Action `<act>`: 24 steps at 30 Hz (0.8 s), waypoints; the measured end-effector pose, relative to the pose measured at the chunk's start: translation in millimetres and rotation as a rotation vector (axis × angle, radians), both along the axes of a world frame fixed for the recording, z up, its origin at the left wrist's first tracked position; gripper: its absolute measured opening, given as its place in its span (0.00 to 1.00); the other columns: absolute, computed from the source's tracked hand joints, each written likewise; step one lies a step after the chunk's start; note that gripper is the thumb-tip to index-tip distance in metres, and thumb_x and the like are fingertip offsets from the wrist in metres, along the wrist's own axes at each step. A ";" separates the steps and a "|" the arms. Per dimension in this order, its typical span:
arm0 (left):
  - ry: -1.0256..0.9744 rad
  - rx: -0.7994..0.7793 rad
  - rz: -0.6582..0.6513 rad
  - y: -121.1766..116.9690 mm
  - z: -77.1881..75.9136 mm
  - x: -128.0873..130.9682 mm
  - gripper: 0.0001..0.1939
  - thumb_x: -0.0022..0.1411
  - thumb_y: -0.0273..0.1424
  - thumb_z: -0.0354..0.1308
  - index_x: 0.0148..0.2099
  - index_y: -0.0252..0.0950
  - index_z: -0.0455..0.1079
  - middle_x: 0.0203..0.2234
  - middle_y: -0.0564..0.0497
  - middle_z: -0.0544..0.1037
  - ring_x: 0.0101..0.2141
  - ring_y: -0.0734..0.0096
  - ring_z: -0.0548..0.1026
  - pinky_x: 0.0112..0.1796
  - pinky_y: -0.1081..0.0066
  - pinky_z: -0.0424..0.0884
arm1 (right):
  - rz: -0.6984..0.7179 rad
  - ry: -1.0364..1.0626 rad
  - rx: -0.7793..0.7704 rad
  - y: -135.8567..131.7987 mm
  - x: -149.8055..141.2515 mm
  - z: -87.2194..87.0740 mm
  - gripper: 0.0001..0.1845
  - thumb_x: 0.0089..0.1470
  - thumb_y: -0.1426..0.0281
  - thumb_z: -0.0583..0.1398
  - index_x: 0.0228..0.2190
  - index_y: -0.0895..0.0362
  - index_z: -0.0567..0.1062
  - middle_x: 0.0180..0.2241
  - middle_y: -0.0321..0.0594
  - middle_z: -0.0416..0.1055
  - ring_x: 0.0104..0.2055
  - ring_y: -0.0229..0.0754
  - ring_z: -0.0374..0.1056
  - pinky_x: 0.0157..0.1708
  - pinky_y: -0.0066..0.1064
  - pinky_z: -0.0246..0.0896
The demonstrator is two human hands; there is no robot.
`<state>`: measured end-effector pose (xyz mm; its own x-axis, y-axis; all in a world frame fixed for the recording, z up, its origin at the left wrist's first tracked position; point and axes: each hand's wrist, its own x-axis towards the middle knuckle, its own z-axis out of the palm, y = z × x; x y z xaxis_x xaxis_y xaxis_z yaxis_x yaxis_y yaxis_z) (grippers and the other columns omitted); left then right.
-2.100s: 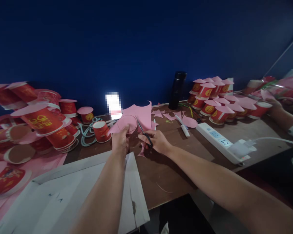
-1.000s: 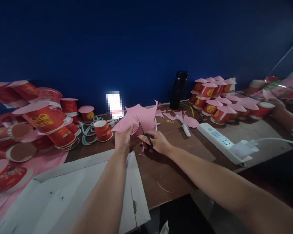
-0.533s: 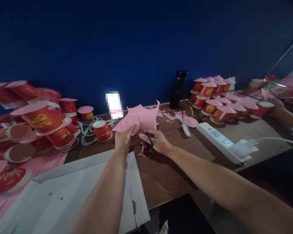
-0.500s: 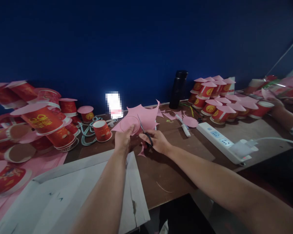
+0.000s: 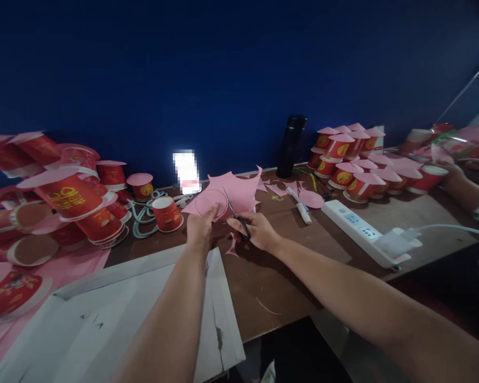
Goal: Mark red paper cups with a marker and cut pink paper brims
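My left hand [image 5: 200, 227] pinches the lower edge of a sheet of pink paper [image 5: 241, 187], thumb on top. A drawn circle shows on the sheet near that thumb, and its far and right edges are jagged. In my right hand [image 5: 259, 230] are black-handled scissors [image 5: 241, 223], fingers round the handles. Their blades lie against the paper just right of the circle. Below my hands a small pink scrap [image 5: 232, 247] hangs or lies over the brown table; I cannot tell which.
Red paper cups [image 5: 77, 194] with pink discs crowd the left; more capped cups [image 5: 363, 178] stand right. A black bottle [image 5: 292, 146], white marker [image 5: 301, 207], power strip [image 5: 355, 231], lit phone [image 5: 187, 171] and white cardboard [image 5: 115, 319] surround me. Another person's hand [image 5: 451, 173] is far right.
Almost nothing differs. The paper and my left hand have shifted very slightly to the left; the scissors stay at the same place by the circle.
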<state>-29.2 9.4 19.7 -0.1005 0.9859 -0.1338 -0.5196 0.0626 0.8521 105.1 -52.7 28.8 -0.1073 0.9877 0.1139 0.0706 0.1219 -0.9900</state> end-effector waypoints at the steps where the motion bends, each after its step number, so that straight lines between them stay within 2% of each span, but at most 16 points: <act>1: 0.035 -0.002 -0.010 -0.2 0.3 0.0 0.18 0.37 0.32 0.72 0.30 0.28 0.71 0.17 0.48 0.73 0.20 0.60 0.75 0.22 0.63 0.74 | -0.004 -0.003 -0.005 -0.2 -0.1 0.6 0.23 0.47 0.51 0.62 0.22 0.59 0.71 0.17 0.32 0.65 0.19 0.31 0.61 0.19 0.22 0.53; 9: 0.091 0.017 0.022 -1.5 4.1 2.0 0.18 0.37 0.34 0.72 0.28 0.31 0.70 0.19 0.48 0.74 0.22 0.62 0.76 0.23 0.66 0.75 | -0.006 0.009 -0.021 -1.1 -0.7 1.2 0.23 0.46 0.51 0.62 0.22 0.59 0.71 0.16 0.31 0.65 0.17 0.30 0.60 0.18 0.22 0.53; 13: 0.103 0.053 0.009 -1.4 3.3 1.0 0.20 0.37 0.35 0.71 0.31 0.30 0.71 0.21 0.47 0.75 0.24 0.60 0.77 0.25 0.64 0.75 | -0.008 0.011 -0.007 -0.1 -0.1 -1.6 0.22 0.46 0.51 0.62 0.23 0.59 0.72 0.17 0.31 0.65 0.19 0.31 0.61 0.18 0.22 0.53; 19: 0.123 0.081 0.025 -1.8 3.6 1.0 0.23 0.38 0.37 0.71 0.34 0.28 0.72 0.21 0.48 0.75 0.22 0.62 0.76 0.25 0.64 0.75 | -0.010 -0.009 0.009 0.3 0.2 -1.1 0.22 0.47 0.51 0.62 0.23 0.60 0.72 0.17 0.31 0.65 0.18 0.30 0.61 0.18 0.22 0.54; 24: 0.120 0.119 0.026 1.0 0.3 0.4 0.23 0.39 0.36 0.71 0.37 0.28 0.73 0.24 0.47 0.76 0.26 0.62 0.77 0.29 0.64 0.75 | -0.023 0.008 -0.009 0.3 -0.7 -1.4 0.22 0.46 0.51 0.63 0.23 0.59 0.72 0.17 0.31 0.66 0.18 0.31 0.61 0.17 0.22 0.54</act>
